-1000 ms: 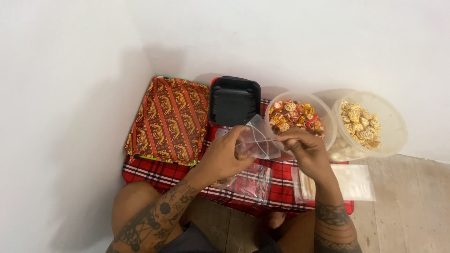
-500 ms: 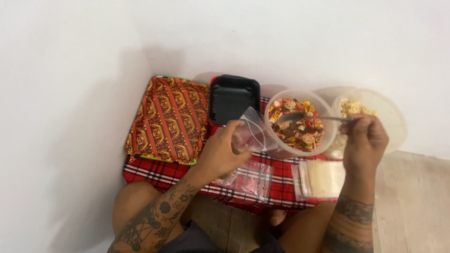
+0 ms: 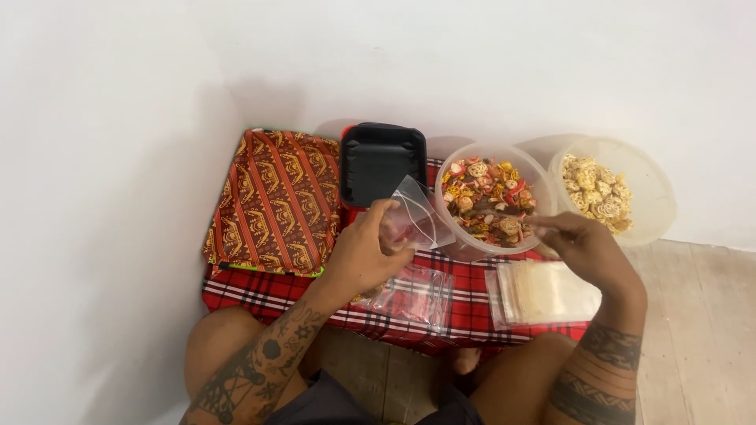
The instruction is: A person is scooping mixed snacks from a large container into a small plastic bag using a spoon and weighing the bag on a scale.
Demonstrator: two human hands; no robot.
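Note:
My left hand (image 3: 365,253) holds a small clear plastic bag (image 3: 417,214) open, tilted toward a clear bowl (image 3: 537,171) of mixed red, orange and yellow snack pieces. My right hand (image 3: 584,246) grips a metal spoon (image 3: 504,215) whose bowl end lies in the snack mix at the bowl's near side. The bag's mouth is just left of the bowl's rim. Under my left hand lie filled clear bags (image 3: 415,292) on the red plaid cloth (image 3: 260,290).
A second clear bowl (image 3: 654,189) of pale yellow snack pieces stands at the right. A black tray (image 3: 382,161) sits behind the bag. An orange patterned cushion (image 3: 276,201) lies at the left. A stack of empty clear bags (image 3: 543,291) lies below my right hand. White walls close off back and left.
My right hand left the bag's mouth, took up the spoon over the mixed bowl, then came down and closer, dipping the spoon into the snack mix. The left hand kept holding the bag.

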